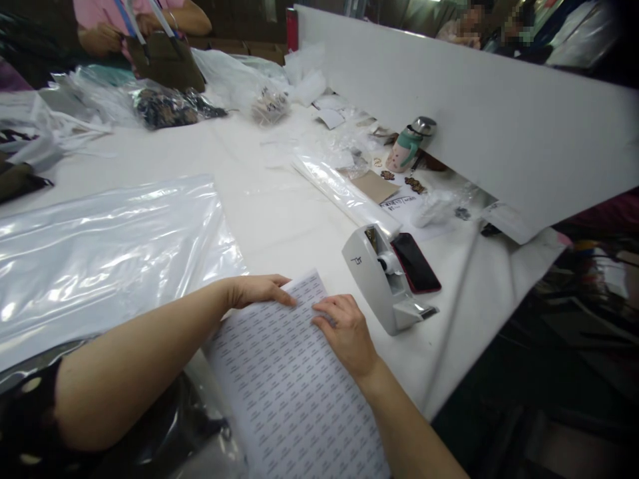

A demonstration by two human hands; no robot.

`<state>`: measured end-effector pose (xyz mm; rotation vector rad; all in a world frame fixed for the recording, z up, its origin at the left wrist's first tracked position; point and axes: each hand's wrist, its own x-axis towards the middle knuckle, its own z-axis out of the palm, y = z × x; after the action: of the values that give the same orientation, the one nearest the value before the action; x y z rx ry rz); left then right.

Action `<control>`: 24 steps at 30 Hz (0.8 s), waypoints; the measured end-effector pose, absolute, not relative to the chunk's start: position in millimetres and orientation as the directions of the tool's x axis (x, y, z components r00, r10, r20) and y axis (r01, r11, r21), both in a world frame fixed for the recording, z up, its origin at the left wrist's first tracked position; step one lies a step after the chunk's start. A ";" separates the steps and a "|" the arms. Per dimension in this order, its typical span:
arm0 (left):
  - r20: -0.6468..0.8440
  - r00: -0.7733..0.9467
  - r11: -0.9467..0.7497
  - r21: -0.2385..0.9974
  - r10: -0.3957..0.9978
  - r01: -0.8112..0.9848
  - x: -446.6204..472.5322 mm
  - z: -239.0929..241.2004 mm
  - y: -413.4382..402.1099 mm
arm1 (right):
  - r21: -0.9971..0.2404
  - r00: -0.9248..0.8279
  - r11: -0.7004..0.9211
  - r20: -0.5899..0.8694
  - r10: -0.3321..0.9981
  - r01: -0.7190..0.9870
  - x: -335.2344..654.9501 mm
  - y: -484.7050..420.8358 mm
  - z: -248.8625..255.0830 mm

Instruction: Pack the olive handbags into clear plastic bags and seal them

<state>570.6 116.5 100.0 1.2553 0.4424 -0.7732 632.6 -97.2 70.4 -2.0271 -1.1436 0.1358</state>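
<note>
A white sheet printed with rows of small repeated text [299,386], like a label sheet, slants up from the bottom of the view. My left hand [259,291] grips its upper left edge, thumb lying over the top face. On the right edge, my right hand [344,326] pinches the sheet near its top corner, thumb and fingertips close together. The print is too small to read. Just beyond my right hand stands a grey tape dispenser [367,273], with a dark phone with a red edge [415,263] beside it.
Large clear plastic bags [100,253] cover the table's left side. A tumbler [402,152], a brown card [375,187] and loose plastic lie by the white partition [449,106]. Across the table, a person in pink [102,16] handles a dark bag [164,61].
</note>
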 end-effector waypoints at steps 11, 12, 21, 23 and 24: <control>-0.576 0.744 0.335 0.665 -0.338 0.667 557.4 125.7 101.6 | -0.526 0.375 -0.076 0.490 0.787 0.847 635.6 -107.1 90.0; -0.561 0.748 0.332 0.672 -0.355 0.662 556.7 127.7 101.2 | -0.521 0.370 -0.076 0.487 0.791 0.850 635.2 -107.3 91.9; -0.692 0.690 0.349 0.606 -0.211 0.715 550.6 130.5 91.5 | -0.379 0.244 -0.023 0.546 0.801 0.925 630.7 -108.7 96.5; -0.703 0.680 0.357 0.592 -0.211 0.723 551.0 129.3 91.3 | -0.368 0.248 -0.027 0.571 0.783 0.930 631.0 -111.0 94.9; -0.700 0.679 0.364 0.587 -0.220 0.723 551.1 128.3 91.7 | -0.363 0.252 -0.030 0.581 0.774 0.931 631.4 -112.2 93.4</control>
<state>551.1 91.7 128.3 1.0293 0.5699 -0.6503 631.4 -112.2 93.4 -1.8349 -1.5568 -0.2896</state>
